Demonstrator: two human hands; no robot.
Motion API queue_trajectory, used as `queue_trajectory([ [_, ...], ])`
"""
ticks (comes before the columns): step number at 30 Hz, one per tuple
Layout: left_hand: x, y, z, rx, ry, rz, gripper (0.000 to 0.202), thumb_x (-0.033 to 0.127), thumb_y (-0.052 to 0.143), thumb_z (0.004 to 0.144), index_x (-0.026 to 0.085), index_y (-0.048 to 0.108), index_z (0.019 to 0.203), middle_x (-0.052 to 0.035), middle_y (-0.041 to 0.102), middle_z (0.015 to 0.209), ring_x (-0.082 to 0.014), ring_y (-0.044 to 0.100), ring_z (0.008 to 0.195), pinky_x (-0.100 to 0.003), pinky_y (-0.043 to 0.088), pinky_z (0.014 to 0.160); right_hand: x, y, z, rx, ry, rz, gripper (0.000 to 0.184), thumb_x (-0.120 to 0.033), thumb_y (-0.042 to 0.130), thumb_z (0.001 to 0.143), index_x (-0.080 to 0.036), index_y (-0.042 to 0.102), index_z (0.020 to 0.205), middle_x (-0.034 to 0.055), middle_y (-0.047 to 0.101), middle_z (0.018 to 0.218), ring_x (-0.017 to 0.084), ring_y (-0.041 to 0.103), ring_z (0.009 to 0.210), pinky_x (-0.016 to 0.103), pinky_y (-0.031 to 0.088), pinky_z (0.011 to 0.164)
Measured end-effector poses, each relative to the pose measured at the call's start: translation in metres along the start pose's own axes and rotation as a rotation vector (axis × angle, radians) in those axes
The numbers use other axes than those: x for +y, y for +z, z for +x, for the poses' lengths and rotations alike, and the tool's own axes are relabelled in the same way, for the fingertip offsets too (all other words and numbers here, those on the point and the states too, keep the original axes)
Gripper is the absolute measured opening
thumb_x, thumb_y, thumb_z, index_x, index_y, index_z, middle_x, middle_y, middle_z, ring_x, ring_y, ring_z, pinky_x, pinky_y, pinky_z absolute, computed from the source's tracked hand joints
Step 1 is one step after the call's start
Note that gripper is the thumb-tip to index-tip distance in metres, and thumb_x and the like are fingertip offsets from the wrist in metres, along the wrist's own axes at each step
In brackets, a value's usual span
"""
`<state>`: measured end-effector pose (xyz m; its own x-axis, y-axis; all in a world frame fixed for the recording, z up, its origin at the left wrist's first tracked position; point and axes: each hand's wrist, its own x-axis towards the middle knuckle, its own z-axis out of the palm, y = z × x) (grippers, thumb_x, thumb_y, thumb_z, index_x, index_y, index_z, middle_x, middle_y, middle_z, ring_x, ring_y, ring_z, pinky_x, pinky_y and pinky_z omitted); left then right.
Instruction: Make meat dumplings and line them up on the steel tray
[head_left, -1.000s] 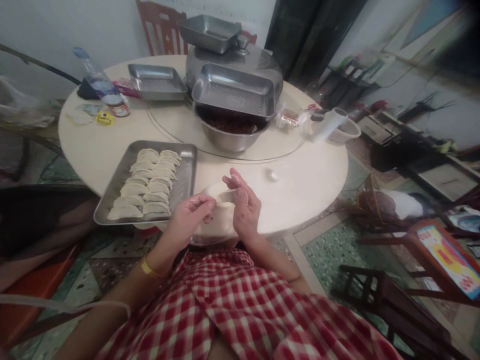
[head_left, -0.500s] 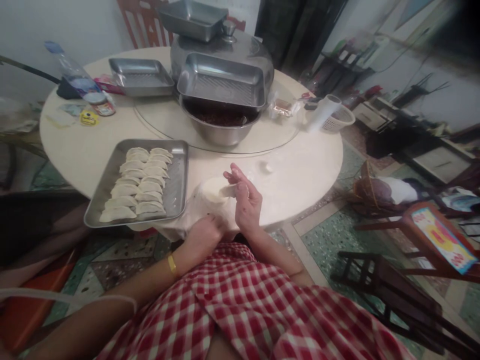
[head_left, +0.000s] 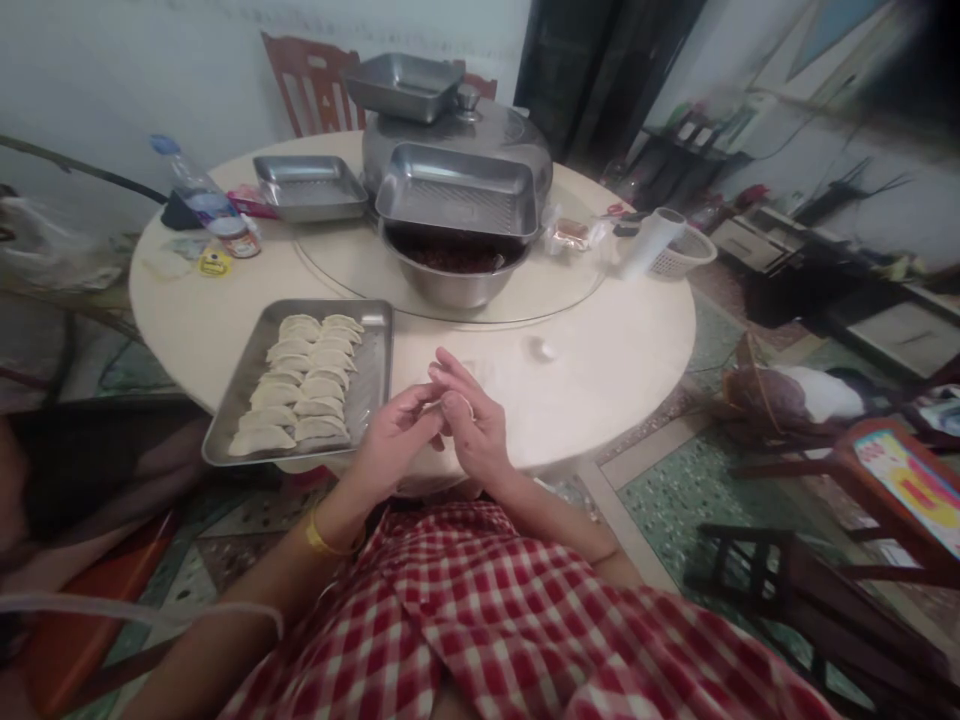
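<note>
My left hand (head_left: 390, 440) and my right hand (head_left: 472, 425) meet at the near edge of the round table (head_left: 615, 350), fingers pinched together on a small piece of white dough (head_left: 459, 402). The dough is mostly hidden between the fingers. A gold bangle sits on my left wrist. Just left of my hands lies a metal tray (head_left: 375, 350) holding two rows of several folded dumplings (head_left: 304, 380). Beyond my hands stands a steel bowl of dark filling (head_left: 454, 265) with an empty metal tray (head_left: 457, 190) resting across it.
A small dough lump (head_left: 540, 348) lies right of my hands. Further back are another empty tray (head_left: 309, 185), a lidded pot (head_left: 480, 125) with a tray on top, a plastic bottle (head_left: 196, 190), a white basket (head_left: 686, 252) and a red chair (head_left: 304, 85). Dark wooden stools (head_left: 780, 580) stand at the right.
My left hand came up from the table's edge to join my right hand. The dough bag seen below my hands earlier is no longer visible. The camera tilted slightly.
</note>
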<state>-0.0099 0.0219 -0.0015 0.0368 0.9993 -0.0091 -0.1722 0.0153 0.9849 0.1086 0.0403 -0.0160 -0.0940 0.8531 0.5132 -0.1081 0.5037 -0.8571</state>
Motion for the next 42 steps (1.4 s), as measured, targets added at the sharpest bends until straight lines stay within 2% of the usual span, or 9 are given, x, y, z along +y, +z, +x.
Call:
queue_trajectory([
  [3, -0.003, -0.003, -0.002, 0.143, 0.005, 0.004, 0.033, 0.04, 0.075, 0.072, 0.017, 0.076, 0.095, -0.0011, 0.069, 0.072, -0.011, 0.055, 0.058, -0.024, 0.047, 0.058, 0.003, -0.003, 0.0, -0.067, -0.069, -0.082, 0.039, -0.043, 0.056, 0.092, -0.031, 0.061, 0.129, 0.0056, 0.054, 0.146, 0.018, 0.056, 0.131, 0.039, 0.05, 0.107],
  [6, 0.0, -0.01, -0.002, 0.239, 0.008, 0.013, 0.032, 0.04, 0.078, 0.068, 0.017, 0.078, 0.091, -0.0001, 0.069, 0.068, -0.0117, 0.056, 0.059, -0.026, 0.048, 0.061, 0.006, -0.009, 0.001, -0.095, -0.198, -0.218, 0.052, -0.044, 0.064, 0.086, -0.033, 0.055, 0.136, 0.0052, 0.052, 0.148, 0.021, 0.052, 0.134, 0.043, 0.047, 0.11],
  [12, 0.009, -0.011, -0.003, 0.297, -0.005, -0.008, 0.032, 0.038, 0.08, 0.065, 0.015, 0.077, 0.087, -0.001, 0.07, 0.069, -0.0097, 0.053, 0.053, -0.024, 0.043, 0.053, 0.01, -0.011, 0.003, -0.048, -0.258, -0.367, 0.028, -0.036, 0.056, 0.092, -0.032, 0.069, 0.116, 0.0041, 0.065, 0.134, 0.02, 0.061, 0.123, 0.046, 0.046, 0.108],
  [18, 0.02, -0.009, -0.001, 0.314, -0.032, -0.028, 0.029, 0.035, 0.079, 0.064, 0.015, 0.075, 0.085, 0.0018, 0.066, 0.063, -0.0089, 0.053, 0.053, -0.021, 0.043, 0.05, 0.008, -0.012, 0.007, -0.038, -0.294, -0.34, 0.034, -0.036, 0.061, 0.089, -0.03, 0.066, 0.123, 0.0068, 0.066, 0.131, 0.021, 0.063, 0.119, 0.043, 0.05, 0.1],
  [23, 0.03, -0.008, 0.002, 0.369, -0.068, -0.023, 0.031, 0.034, 0.078, 0.061, 0.014, 0.073, 0.084, 0.002, 0.065, 0.062, -0.0089, 0.053, 0.051, -0.021, 0.043, 0.048, 0.008, -0.012, 0.01, 0.046, -0.288, -0.411, 0.016, -0.031, 0.061, 0.089, -0.027, 0.074, 0.097, 0.0065, 0.075, 0.108, 0.02, 0.068, 0.098, 0.042, 0.054, 0.089],
  [26, 0.03, -0.008, 0.003, 0.392, -0.063, -0.011, 0.031, 0.034, 0.078, 0.059, 0.014, 0.073, 0.083, 0.0016, 0.066, 0.062, -0.0088, 0.054, 0.051, -0.021, 0.043, 0.048, 0.008, -0.011, 0.011, 0.057, -0.302, -0.432, 0.016, -0.028, 0.058, 0.09, -0.026, 0.074, 0.088, 0.0052, 0.076, 0.102, 0.019, 0.067, 0.093, 0.041, 0.054, 0.086],
  [30, 0.028, -0.009, 0.005, 0.417, -0.039, -0.016, 0.03, 0.032, 0.079, 0.058, 0.014, 0.074, 0.081, 0.0021, 0.065, 0.06, -0.0086, 0.054, 0.049, -0.021, 0.043, 0.047, 0.008, -0.012, 0.01, 0.031, -0.269, -0.463, 0.019, -0.03, 0.056, 0.092, -0.024, 0.074, 0.088, 0.0066, 0.075, 0.109, 0.02, 0.066, 0.098, 0.043, 0.053, 0.091],
  [35, 0.025, -0.009, 0.006, 0.389, -0.028, -0.021, 0.028, 0.031, 0.081, 0.058, 0.015, 0.076, 0.08, 0.0025, 0.066, 0.059, -0.0079, 0.055, 0.049, -0.019, 0.044, 0.048, 0.01, -0.012, 0.011, 0.011, -0.268, -0.5, 0.026, -0.038, 0.058, 0.091, -0.023, 0.072, 0.109, 0.0099, 0.069, 0.125, 0.021, 0.065, 0.107, 0.044, 0.052, 0.094],
  [42, 0.02, -0.012, 0.004, 0.33, -0.093, -0.024, 0.033, 0.032, 0.085, 0.057, 0.015, 0.079, 0.086, 0.0001, 0.072, 0.07, -0.0078, 0.058, 0.053, -0.019, 0.048, 0.052, 0.015, -0.008, 0.011, 0.065, -0.346, -0.476, 0.024, -0.031, 0.053, 0.095, -0.024, 0.076, 0.095, 0.0081, 0.073, 0.118, 0.019, 0.067, 0.102, 0.041, 0.053, 0.092],
])
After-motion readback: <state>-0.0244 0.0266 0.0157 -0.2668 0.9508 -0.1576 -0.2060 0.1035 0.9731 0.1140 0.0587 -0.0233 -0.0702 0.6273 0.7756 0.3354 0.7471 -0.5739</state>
